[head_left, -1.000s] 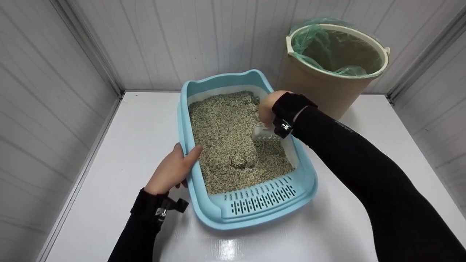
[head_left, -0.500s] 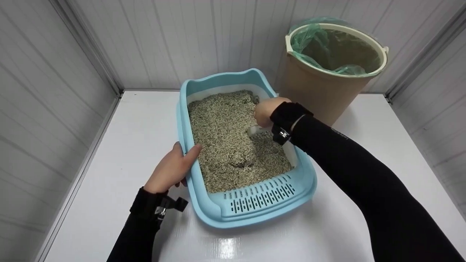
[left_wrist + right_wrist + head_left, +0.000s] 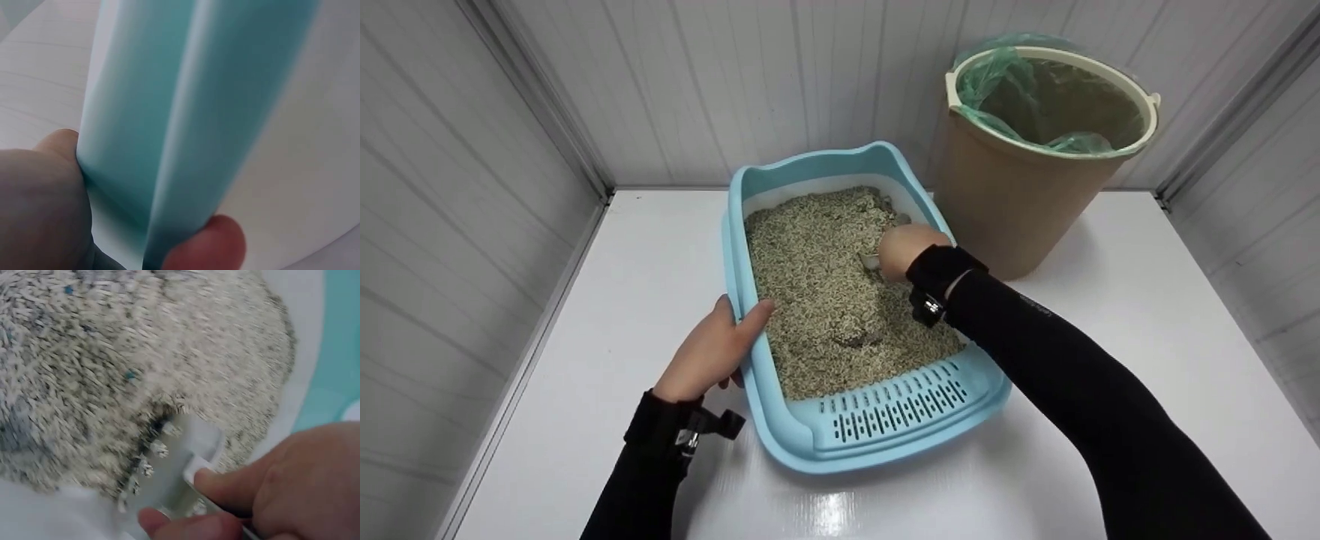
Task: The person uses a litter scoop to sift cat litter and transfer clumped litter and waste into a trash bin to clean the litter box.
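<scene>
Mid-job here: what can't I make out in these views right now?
- Scoop: head view, mostly hidden behind the right hand; right wrist view, partly covered by fingers.
- Left hand: head view, most fingers hidden behind the litter tray; left wrist view, cut off by the bottom edge.
- Litter grains: right wrist view, blurred; head view, too small.
- Floor of the bin: head view, hidden behind its near rim.

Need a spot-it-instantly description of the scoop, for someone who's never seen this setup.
Start at the light-blue tray on the white table. In its right half, the right hand grips the scoop against the granules. Unlike the tray's blue slotted panel or the loose granules, it is a smooth, pale grey tool with a row of holes.
</scene>
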Tool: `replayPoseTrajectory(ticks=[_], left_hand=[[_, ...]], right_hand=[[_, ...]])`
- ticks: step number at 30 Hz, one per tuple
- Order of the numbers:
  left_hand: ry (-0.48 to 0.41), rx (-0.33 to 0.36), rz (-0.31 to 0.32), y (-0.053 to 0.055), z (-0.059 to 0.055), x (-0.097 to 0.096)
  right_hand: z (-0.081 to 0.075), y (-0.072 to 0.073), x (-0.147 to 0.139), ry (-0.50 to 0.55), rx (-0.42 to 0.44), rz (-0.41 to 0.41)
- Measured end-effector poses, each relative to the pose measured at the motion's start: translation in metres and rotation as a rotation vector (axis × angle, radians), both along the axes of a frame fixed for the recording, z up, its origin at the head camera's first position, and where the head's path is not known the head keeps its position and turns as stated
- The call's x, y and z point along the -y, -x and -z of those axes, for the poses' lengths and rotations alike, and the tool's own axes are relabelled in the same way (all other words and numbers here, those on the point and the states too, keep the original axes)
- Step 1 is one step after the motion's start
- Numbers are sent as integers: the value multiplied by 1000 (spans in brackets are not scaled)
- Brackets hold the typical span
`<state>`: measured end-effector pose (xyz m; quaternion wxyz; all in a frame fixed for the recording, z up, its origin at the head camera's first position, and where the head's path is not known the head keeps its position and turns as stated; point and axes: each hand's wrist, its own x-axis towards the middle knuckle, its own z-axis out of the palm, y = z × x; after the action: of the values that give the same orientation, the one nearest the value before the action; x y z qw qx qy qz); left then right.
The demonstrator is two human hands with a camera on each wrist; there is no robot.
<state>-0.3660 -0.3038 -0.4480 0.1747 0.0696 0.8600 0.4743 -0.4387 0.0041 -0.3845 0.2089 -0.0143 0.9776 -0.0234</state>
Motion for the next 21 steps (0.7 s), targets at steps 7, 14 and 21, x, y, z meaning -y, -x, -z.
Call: replayPoseTrajectory(ticks=[7, 14, 21], left_hand=[[-18, 21, -7, -2, 2, 2], [-23, 22, -11, 0, 0, 1], [-24, 16, -8, 2, 1, 0]], right_hand=[[38, 8, 2, 22, -102, 39], [55, 16, -7, 53, -135, 16], [63, 21, -15, 104, -154, 58]])
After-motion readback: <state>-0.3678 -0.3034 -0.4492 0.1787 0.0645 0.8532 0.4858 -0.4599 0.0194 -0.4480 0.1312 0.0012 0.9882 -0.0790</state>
